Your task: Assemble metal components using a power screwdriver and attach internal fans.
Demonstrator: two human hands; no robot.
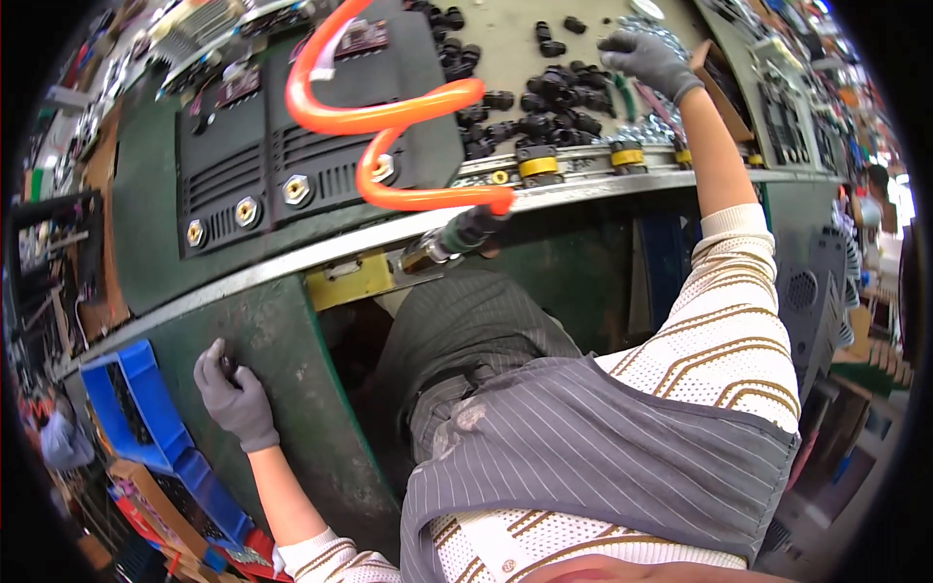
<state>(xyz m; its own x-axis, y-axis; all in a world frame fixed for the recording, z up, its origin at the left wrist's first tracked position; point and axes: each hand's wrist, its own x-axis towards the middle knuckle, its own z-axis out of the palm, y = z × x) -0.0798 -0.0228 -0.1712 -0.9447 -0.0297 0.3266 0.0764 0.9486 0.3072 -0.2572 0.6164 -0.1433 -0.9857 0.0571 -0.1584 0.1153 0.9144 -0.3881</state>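
My left hand (239,402), in a grey glove, is over the green bench surface at the lower left. Its fingers are curled, with a small dark thing at the fingertips that I cannot make out. My right hand (655,64), also gloved, reaches across the bench at the upper right, fingers stretched out beside a heap of small shiny metal parts (653,131). Left of it lie many black fittings (559,89). Two black slotted panels (225,175) with brass hexagonal fittings (297,189) along their near edges rest on the bench. Near the front edge hangs a driver tool (452,240).
An orange coiled air hose (389,115) hangs over the panels down to the driver. Blue bins (136,403) stand at the lower left. Yellow-ringed black parts (538,165) line the metal rail. A cardboard box (721,92) sits beside my right wrist.
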